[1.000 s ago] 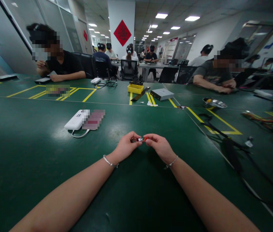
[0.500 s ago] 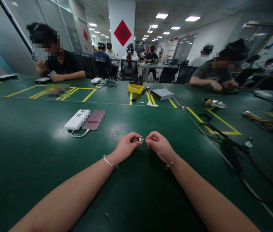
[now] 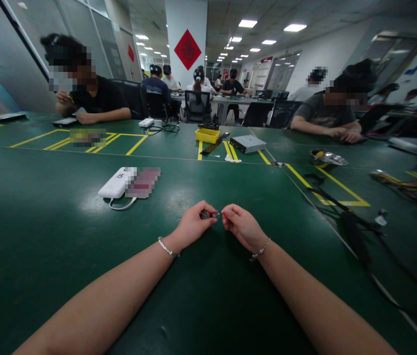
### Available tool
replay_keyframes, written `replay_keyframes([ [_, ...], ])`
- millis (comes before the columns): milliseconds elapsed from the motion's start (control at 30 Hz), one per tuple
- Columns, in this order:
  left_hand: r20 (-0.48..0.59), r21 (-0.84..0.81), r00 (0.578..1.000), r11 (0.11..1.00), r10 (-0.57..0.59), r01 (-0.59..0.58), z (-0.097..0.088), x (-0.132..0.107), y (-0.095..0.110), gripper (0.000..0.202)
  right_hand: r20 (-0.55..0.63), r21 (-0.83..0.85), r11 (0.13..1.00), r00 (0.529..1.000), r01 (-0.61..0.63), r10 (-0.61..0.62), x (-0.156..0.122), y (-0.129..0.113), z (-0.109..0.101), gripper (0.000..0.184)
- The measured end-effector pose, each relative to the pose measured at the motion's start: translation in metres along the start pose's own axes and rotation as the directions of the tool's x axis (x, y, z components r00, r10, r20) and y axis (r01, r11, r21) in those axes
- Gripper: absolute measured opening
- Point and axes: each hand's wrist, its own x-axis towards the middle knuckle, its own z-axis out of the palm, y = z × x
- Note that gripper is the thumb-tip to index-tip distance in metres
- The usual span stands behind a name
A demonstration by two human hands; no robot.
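Observation:
Just above the green tabletop, my left hand [image 3: 196,218] pinches a small dark piece with a shiny metal end [image 3: 216,215] between thumb and fingertips. It looks like a small connector, but its exact kind is too small to make out. My right hand [image 3: 243,223] is closed in a pinch right beside it, fingertips facing the metal end across a narrow gap. A tiny orange bit [image 3: 224,215] shows at the right fingertips; most of it is hidden by the fingers. Each wrist wears a silver bracelet.
A white power bank [image 3: 117,183] with a short cable lies left of my hands, against a blurred-out flat item. Farther back are a yellow tray [image 3: 207,135], a grey box [image 3: 247,144] and a metal bowl [image 3: 329,158]. Black cables [image 3: 356,236] run along the right. Co-workers sit opposite.
My right hand has turned slightly, and its orange bit shows less. The piece in my left hand has tilted, with less of its pale face in sight.

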Motion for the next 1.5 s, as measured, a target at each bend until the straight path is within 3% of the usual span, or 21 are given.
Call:
replay_keyframes([
  [267,-0.017,-0.043,0.999,0.999,-0.032,0.031,0.0,-0.0006,0.002,0.013,-0.051,0.028,1.0,0.999,-0.01,0.011,0.0005,-0.0023,-0.0008,0.023],
  [533,-0.022,-0.05,0.999,0.998,-0.037,0.036,0.0,-0.0001,0.0024,0.014,0.049,0.089,0.995,0.998,-0.052,0.048,-0.0008,-0.0011,-0.0019,0.018],
  [833,0.022,-0.184,0.998,0.981,-0.061,0.064,0.0014,-0.0005,0.0028,0.012,0.06,0.076,0.996,0.998,-0.036,0.032,-0.0003,0.0001,-0.0014,0.018],
  [1200,0.049,-0.219,0.998,0.974,-0.049,0.058,0.0012,0.0002,-0.0008,0.012,0.021,0.128,0.991,0.999,-0.038,0.035,-0.001,-0.0014,-0.0017,0.019],
  [1500,0.064,-0.052,0.997,0.997,-0.053,0.056,-0.0016,-0.0001,0.0046,0.02,-0.047,0.165,0.986,0.999,-0.001,0.009,0.001,0.0012,-0.0042,0.021],
])
